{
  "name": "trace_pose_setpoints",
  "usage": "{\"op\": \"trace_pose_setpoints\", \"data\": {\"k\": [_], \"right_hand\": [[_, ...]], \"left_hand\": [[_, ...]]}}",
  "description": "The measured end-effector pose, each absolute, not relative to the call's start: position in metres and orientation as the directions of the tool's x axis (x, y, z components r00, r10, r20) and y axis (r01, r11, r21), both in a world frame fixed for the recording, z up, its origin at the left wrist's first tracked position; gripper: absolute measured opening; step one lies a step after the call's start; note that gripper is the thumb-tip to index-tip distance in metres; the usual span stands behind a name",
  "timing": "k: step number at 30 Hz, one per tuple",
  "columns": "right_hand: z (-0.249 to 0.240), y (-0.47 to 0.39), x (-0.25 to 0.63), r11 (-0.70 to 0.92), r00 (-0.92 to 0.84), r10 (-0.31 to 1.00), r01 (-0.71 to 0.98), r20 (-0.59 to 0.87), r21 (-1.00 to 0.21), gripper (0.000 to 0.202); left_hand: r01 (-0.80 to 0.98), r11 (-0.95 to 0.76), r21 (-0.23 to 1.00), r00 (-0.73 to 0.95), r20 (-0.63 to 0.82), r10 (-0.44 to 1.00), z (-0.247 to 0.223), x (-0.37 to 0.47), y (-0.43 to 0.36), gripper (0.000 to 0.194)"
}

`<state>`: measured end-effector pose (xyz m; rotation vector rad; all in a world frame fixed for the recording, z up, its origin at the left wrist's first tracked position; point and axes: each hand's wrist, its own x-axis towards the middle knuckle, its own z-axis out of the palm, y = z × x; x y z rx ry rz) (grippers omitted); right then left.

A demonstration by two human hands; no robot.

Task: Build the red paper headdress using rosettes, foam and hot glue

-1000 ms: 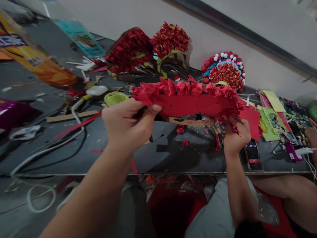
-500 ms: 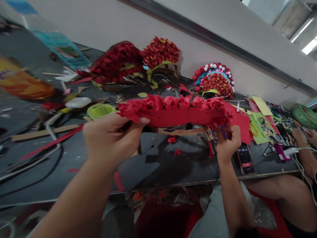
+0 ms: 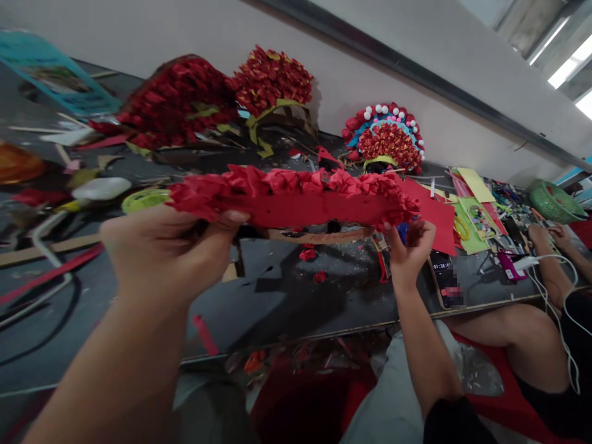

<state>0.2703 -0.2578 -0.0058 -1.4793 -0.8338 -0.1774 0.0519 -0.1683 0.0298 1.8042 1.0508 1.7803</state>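
Observation:
A red band [image 3: 296, 209] with crumpled red paper ruffles along its upper edge is stretched between my hands above the dark table [image 3: 277, 314]. My left hand [image 3: 171, 246] pinches its left end, thumb in front. At the right end, my right hand [image 3: 411, 246] has its fingers closed on the band, near a small blue thing [image 3: 402, 233]. A brown strip [image 3: 319, 237] shows just below the band. Small red paper pieces [image 3: 319, 277] lie on the table underneath.
Behind stand red flowered pieces [image 3: 185, 102] and a fan-shaped one with white beads [image 3: 391, 139]. A phone [image 3: 444, 280], red paper [image 3: 435, 216] and a green basket [image 3: 555, 200] lie right. Another person's hands [image 3: 548, 237] are at far right. A white bent tube [image 3: 46, 240] crosses the left.
The view has shifted, so the table things appear further left. The band looks wider and nearer, and both hands still hold its ends.

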Motion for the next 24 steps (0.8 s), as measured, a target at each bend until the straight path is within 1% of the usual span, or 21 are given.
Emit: {"op": "trace_pose_setpoints", "data": {"k": [3, 6, 13, 17, 20, 24], "right_hand": [[-0.0088, -0.2581, 0.2714, 0.145, 0.699, 0.437, 0.567, 0.566, -0.811, 0.048], [-0.0108, -0.2594, 0.2732, 0.134, 0.671, 0.476, 0.583, 0.569, -0.801, 0.042], [-0.0053, -0.2601, 0.2711, 0.154, 0.649, 0.479, 0.600, 0.591, -0.785, 0.031], [-0.0013, -0.2611, 0.2687, 0.171, 0.608, 0.513, 0.619, 0.606, -0.767, 0.030], [-0.0019, -0.2624, 0.2695, 0.194, 0.581, 0.505, 0.644, 0.638, -0.740, 0.028], [-0.0047, -0.2630, 0.2721, 0.179, 0.558, 0.505, 0.679, 0.659, -0.712, 0.027]], "left_hand": [[0.206, -0.668, 0.715, -0.112, 0.695, 0.710, 0.0293, 0.0527, -0.1662, 0.021], [0.184, -0.685, 0.705, -0.105, 0.707, 0.699, 0.0277, 0.0522, -0.1631, 0.019], [0.177, -0.713, 0.679, -0.081, 0.732, 0.677, 0.0259, 0.0487, -0.1593, 0.020], [0.161, -0.717, 0.678, -0.089, 0.733, 0.674, 0.0269, 0.0483, -0.1587, 0.018], [0.136, -0.726, 0.674, -0.095, 0.739, 0.667, 0.0277, 0.0486, -0.1581, 0.020], [0.121, -0.741, 0.660, -0.091, 0.751, 0.654, 0.0274, 0.0496, -0.1579, 0.018]]}}
